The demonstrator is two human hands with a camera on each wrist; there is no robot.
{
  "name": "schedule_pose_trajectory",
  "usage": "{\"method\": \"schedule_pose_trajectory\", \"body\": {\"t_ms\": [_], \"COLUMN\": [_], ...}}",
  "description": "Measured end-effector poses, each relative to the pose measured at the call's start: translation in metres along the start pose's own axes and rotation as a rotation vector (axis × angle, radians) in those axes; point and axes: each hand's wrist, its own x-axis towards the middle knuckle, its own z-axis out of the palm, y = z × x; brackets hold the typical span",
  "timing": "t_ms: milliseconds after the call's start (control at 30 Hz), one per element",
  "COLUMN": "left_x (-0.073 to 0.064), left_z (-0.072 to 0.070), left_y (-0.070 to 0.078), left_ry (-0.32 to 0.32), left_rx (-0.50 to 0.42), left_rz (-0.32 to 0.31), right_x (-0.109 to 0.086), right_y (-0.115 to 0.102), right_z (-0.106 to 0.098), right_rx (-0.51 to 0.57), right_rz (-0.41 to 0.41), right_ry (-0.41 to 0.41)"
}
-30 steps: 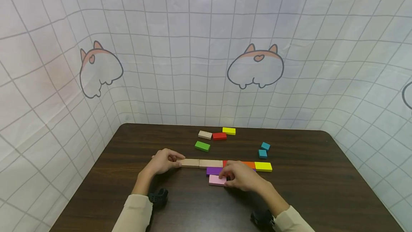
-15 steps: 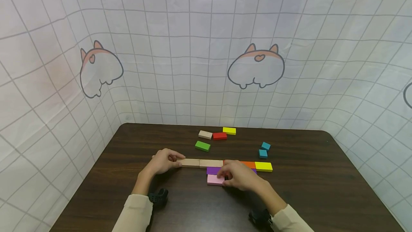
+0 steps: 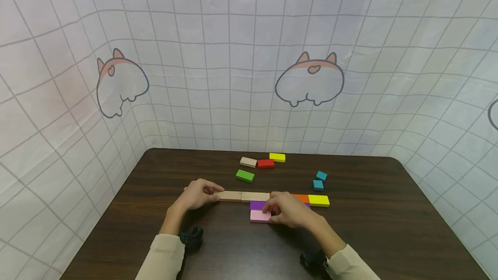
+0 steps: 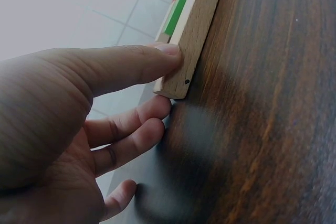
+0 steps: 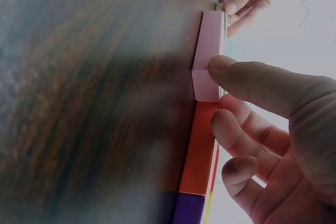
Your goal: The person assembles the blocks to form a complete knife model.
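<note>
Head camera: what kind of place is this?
Probably a small play or recording corner: a dark wooden table with coloured blocks such as the pink block, walled in by a white grid cloth printed with cartoon animals.

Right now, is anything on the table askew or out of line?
Nothing is damaged or spilled. The green block and the two teal cubes lie loose and slightly angled behind the row. The pink block, touched by the right hand, sits in front of the purple block. The left hand touches the row's end.
</note>
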Motion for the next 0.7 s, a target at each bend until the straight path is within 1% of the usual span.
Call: {"method": "schedule_pose_trajectory", "body": {"t_ms": [267,400,567,700], "left_x": [0.0,0.0,-0.001,-0.002], "left_z": [0.001,0.001,0.0,0.0], "left_y": [0.0,0.0,0.0,0.001], "left_ry": [0.003,0.003,0.0,-0.003], "left_rx": [0.004,0.004,0.004,0.0], "left_rz": [0.003,0.006,0.003,-0.001], "right_x": [0.002,0.003,0.009,0.018], "right_y": [0.003,0.005,0.007,0.012], "right_z": [0.001,0.0,-0.007,-0.015], "right_rx": [0.011,0.039,0.073,0.097], "right_rz": [-0.021,-0.012,0.0,0.031], "right_ry": [0.007,-0.015,-0.048,-0.013]}}
